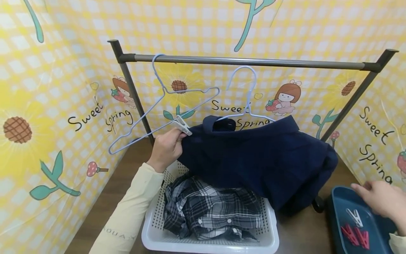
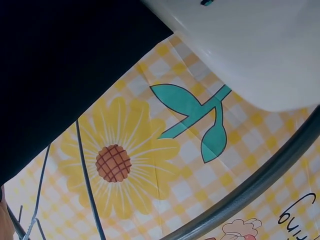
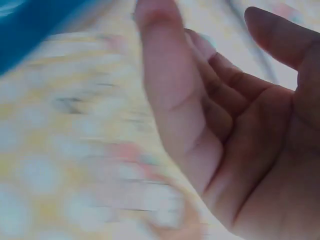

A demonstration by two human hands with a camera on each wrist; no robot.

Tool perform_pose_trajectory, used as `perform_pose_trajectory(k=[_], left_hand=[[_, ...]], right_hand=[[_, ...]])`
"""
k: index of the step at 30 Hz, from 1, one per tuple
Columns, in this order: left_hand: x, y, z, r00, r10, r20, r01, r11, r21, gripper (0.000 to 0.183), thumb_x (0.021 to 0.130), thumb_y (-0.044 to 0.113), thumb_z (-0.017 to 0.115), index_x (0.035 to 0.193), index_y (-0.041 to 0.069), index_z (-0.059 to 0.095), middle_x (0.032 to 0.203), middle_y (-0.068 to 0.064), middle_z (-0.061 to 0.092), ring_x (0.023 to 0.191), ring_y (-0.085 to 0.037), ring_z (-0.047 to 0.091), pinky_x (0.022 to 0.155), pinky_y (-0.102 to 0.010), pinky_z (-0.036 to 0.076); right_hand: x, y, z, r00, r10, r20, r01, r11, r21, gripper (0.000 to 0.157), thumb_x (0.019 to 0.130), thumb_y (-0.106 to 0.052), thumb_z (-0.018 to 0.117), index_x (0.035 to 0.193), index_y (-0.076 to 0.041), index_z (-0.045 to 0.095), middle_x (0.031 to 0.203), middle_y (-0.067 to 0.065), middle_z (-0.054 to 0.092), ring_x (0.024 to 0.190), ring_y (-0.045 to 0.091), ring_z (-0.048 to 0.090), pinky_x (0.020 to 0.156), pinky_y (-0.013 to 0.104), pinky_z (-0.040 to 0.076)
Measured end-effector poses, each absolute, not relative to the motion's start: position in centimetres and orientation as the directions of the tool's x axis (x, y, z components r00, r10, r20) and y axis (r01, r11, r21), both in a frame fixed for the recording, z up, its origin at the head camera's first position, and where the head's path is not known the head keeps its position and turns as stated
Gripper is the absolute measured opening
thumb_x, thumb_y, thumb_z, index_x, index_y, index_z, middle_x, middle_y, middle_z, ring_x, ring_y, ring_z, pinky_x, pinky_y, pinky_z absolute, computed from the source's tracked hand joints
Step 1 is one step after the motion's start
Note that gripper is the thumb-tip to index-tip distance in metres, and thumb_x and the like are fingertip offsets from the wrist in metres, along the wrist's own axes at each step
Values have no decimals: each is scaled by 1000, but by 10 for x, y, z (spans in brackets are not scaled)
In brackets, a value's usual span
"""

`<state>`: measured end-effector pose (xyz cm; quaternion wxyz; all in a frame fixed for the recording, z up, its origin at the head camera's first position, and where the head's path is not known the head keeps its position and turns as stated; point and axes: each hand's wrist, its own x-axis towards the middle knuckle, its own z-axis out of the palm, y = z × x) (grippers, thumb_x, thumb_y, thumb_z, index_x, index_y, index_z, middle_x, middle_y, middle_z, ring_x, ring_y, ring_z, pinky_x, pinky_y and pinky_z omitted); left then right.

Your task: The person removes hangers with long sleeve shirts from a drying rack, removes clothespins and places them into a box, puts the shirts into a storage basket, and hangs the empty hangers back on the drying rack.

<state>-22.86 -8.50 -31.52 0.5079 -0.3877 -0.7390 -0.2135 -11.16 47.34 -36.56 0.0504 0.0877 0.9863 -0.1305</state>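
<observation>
A navy collared shirt (image 1: 241, 155) hangs on a pale lilac hanger (image 1: 248, 95), whose hook top shows just under the rack bar in the head view. My left hand (image 1: 166, 148) grips the shirt at its left shoulder. Right by the thumb, a white clothespin (image 1: 183, 126) sits at that shoulder. In the left wrist view the dark cloth (image 2: 65, 65) fills the upper left. Over the blue tray (image 1: 336, 215), my right hand (image 1: 380, 197) has its fingers loosely extended with nothing in them. Inside the tray lie a white clothespin (image 1: 354, 217) and several red clothespins (image 1: 350, 234).
A dark metal rack bar (image 1: 203, 60) spans the back. Another lilac hanger (image 1: 142, 118) hangs from it at left. Below the shirt, a white basket (image 1: 209, 246) holds a plaid shirt (image 1: 212, 208). Patterned yellow cloth walls (image 1: 79, 42) close in the sides.
</observation>
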Motion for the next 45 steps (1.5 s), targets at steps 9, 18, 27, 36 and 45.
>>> perform_pose_trajectory(k=[9, 18, 27, 36, 45], left_hand=[[-231, -76, -313, -193, 361, 912, 793, 605, -71, 31, 102, 23, 41, 88, 3, 59, 70, -6, 55, 50, -18, 49, 46, -35, 46], [-231, -80, -317, -209, 319, 925, 768, 639, -46, 33, 102, 26, 40, 89, 2, 58, 70, -7, 55, 53, -20, 52, 48, -38, 47], [-227, -74, -316, -196, 325, 925, 793, 608, -46, 30, 102, 24, 41, 91, 3, 59, 74, -5, 57, 49, -15, 47, 47, -34, 47], [-222, -70, -316, -164, 342, 925, 792, 604, -83, 29, 102, 23, 42, 91, 2, 59, 73, -6, 57, 49, -17, 50, 44, -35, 46], [-222, -68, -315, -128, 340, 932, 811, 577, -100, 27, 100, 22, 47, 86, 1, 57, 66, -8, 56, 44, -20, 49, 38, -33, 41]], right_hand=[[-86, 370, -280, -919, -9, 395, -93, 976, -195, 22, 92, -17, 58, 76, -3, 53, 58, 2, 48, 48, 19, 44, 46, 35, 32], [-77, 309, -254, -573, -22, 819, -219, 967, -127, 24, 88, -19, 50, 81, 2, 60, 57, 12, 54, 41, 27, 44, 37, 39, 27], [-94, 239, -237, -417, -305, 856, -805, 561, -192, 13, 90, -12, 58, 91, -6, 69, 75, -6, 62, 57, 3, 57, 55, 17, 45], [-112, 160, -233, -507, -476, 719, -860, 218, -462, 39, 91, 2, 59, 129, -3, 55, 116, 8, 61, 68, 4, 63, 55, 18, 49], [-128, 99, -221, -659, -509, 553, -737, 583, -342, 56, 99, -15, 50, 147, 1, 26, 141, 18, 40, 125, 24, 45, 92, 35, 44]])
